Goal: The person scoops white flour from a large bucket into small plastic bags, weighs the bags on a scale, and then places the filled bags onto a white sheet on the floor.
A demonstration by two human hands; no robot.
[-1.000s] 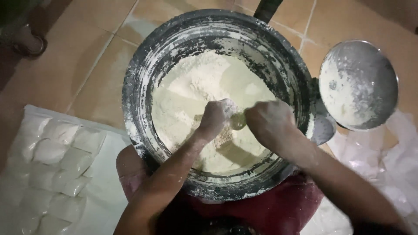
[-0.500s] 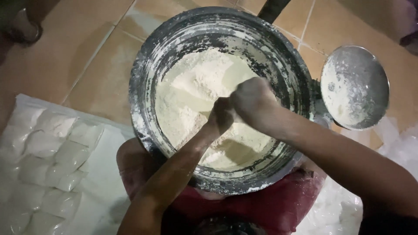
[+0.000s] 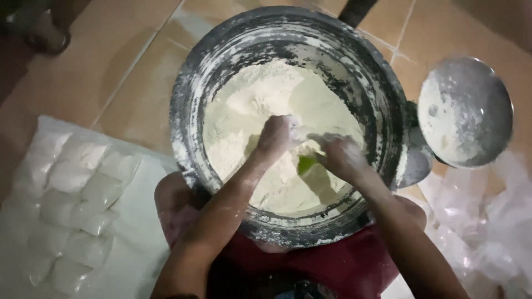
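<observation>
Tiled floor (image 3: pixel 111 72) | flour pot (image 3: pixel 288 39) | both hands' grip unclear: left hand (image 3: pixel 277 135), right hand (image 3: pixel 341 155)

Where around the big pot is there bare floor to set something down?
Bare tile lies left of and beyond the pot, above the sheet of filled white packets. The right is crowded: a floury metal lid and loose plastic bags. Both hands, left and right, fill the flour.
</observation>
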